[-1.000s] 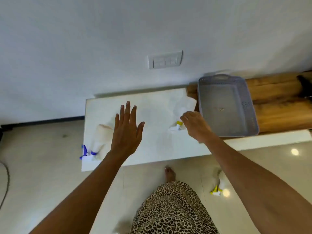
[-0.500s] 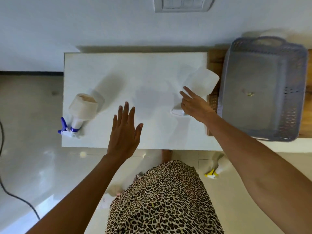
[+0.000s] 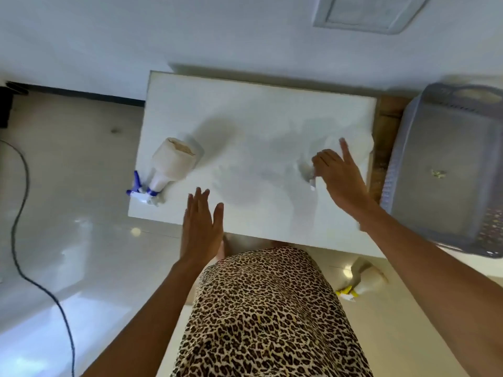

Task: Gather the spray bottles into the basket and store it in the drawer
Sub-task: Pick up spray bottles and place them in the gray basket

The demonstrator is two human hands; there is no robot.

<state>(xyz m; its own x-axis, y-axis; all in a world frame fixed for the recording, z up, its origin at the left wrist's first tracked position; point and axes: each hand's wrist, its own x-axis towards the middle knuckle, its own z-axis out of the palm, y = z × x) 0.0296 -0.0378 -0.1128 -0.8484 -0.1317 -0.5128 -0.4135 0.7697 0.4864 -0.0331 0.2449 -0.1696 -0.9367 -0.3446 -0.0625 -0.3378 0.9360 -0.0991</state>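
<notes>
A white spray bottle with a blue trigger (image 3: 174, 164) lies on its side at the left end of the white table (image 3: 253, 118). A second white spray bottle (image 3: 359, 144), blurred, lies at the table's right end. My right hand (image 3: 344, 183) is on its neck, fingers curled around it and index finger stretched out. My left hand (image 3: 201, 227) hovers flat and open over the table's near edge, holding nothing. The grey plastic basket (image 3: 394, 164) stands empty to the right, on a wooden top. A third bottle with a yellow trigger (image 3: 367, 284) lies on the floor.
The table stands against a white wall with a switch plate (image 3: 367, 12). A wooden surface (image 3: 386, 123) carries the basket. A dark cable (image 3: 19, 191) runs over the glossy floor on the left. My leopard-print clothing (image 3: 266, 317) fills the lower middle.
The view has closed in on the table. My right hand has stayed on the right bottle's neck. My left hand has drawn back from mid-table to its near edge.
</notes>
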